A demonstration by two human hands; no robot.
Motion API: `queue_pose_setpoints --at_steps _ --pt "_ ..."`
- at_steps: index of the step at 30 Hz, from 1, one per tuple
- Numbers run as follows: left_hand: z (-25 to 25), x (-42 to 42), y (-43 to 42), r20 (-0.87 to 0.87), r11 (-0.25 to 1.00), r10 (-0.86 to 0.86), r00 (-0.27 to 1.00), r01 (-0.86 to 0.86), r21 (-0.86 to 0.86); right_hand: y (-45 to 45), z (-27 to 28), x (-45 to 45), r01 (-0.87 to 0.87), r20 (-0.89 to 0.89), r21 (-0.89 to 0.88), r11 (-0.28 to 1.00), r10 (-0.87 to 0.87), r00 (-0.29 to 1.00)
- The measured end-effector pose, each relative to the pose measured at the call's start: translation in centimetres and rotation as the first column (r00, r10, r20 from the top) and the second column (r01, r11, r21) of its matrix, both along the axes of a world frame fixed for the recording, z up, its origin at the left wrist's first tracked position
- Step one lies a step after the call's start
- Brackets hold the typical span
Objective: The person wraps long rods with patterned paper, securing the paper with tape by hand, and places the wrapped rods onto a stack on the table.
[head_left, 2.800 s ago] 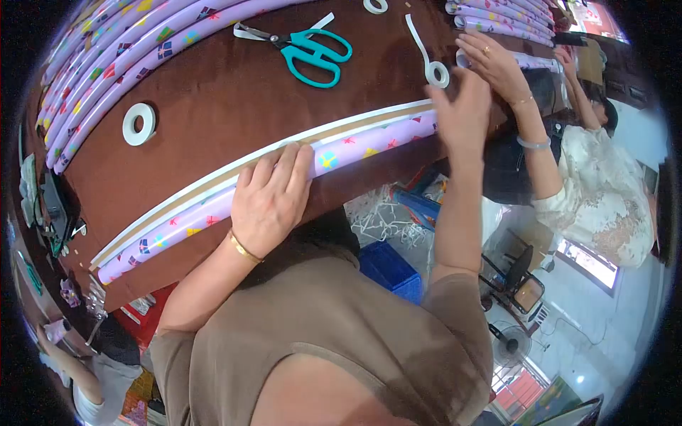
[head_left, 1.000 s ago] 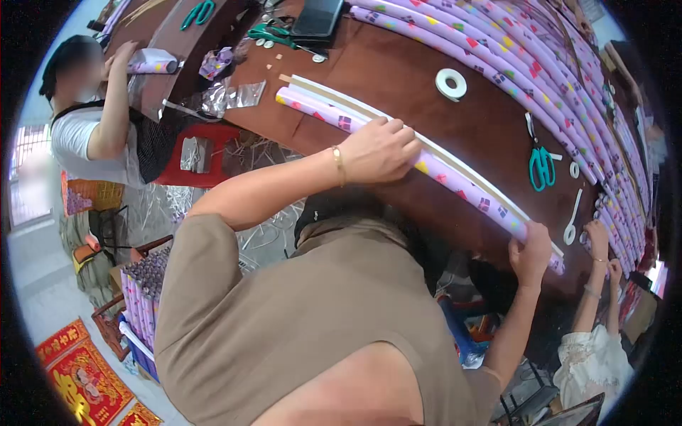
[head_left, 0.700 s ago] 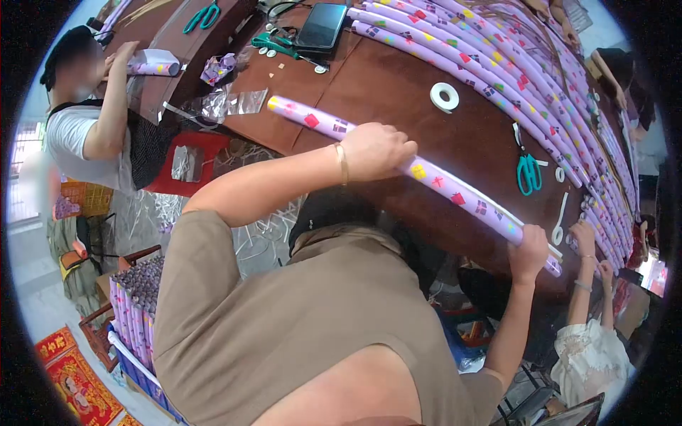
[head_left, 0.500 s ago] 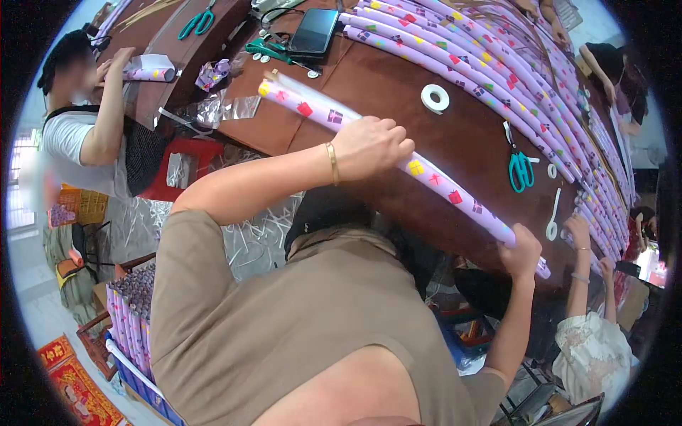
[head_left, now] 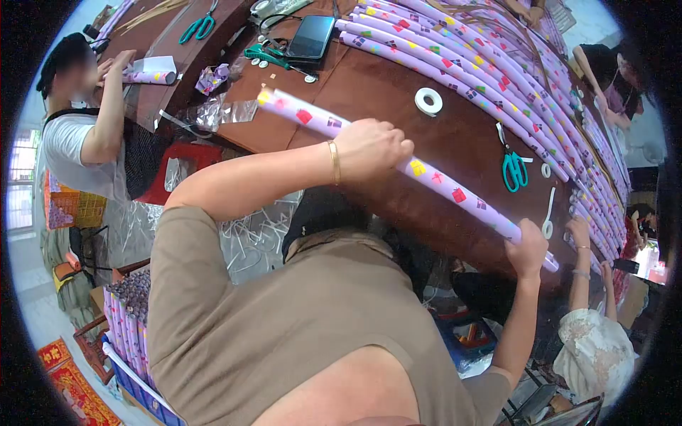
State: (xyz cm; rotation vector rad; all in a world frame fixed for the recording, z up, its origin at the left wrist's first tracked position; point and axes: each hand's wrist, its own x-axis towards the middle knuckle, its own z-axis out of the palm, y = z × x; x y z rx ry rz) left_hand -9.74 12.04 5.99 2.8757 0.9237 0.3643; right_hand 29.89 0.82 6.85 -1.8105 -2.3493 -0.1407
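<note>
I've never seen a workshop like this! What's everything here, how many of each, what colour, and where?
Broad flat table: one, brown, centre
Long gift-printed roll: one, lilac, slanting across the table's near side
Stacked gift-printed rolls: many, lilac, table's far side
Ring-shaped tape rolls: at least three, white, on the table
Plastic-handled scissors: two, teal-handled, near the stack and upper left
Flat rectangular device: one, black, upper left of centre
Loose strips: many, white, floor
Plastic crate: one, blue, lower left, holding upright rolls
Co-workers: several, mixed clothing, around the tables
Left hand: one, bare, around the roll's middle
Right hand: one, bare, around its right end
</note>
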Motion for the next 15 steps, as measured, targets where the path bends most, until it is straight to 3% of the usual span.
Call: queue_pose_setpoints --at_steps 2,6,8,15 --pt "1.6 0.2 -0.4 -0.132 0.953 -0.014 0.991 -0.027 -0.301 0.1 0.0 0.4 -0.004 0.028 0.032 0.999 0.003 1.0" --pt "1.3 0.1 -0.2 -0.107 0.963 -0.022 0.994 -0.007 -0.27 0.7 0.7 0.3 -0.002 0.07 0.095 0.995 -0.005 0.998" --pt "0.0 0.2 0.0 -0.015 0.995 0.065 0.998 -0.064 0.071 0.9 0.5 0.2 0.012 0.067 0.078 0.997 -0.017 0.998" --pt "-3.5 0.4 -1.2 -0.01 0.981 0.088 0.996 -0.085 0.176 -0.5 -2.3 -0.4 0.001 0.018 0.048 0.999 -0.002 1.0"
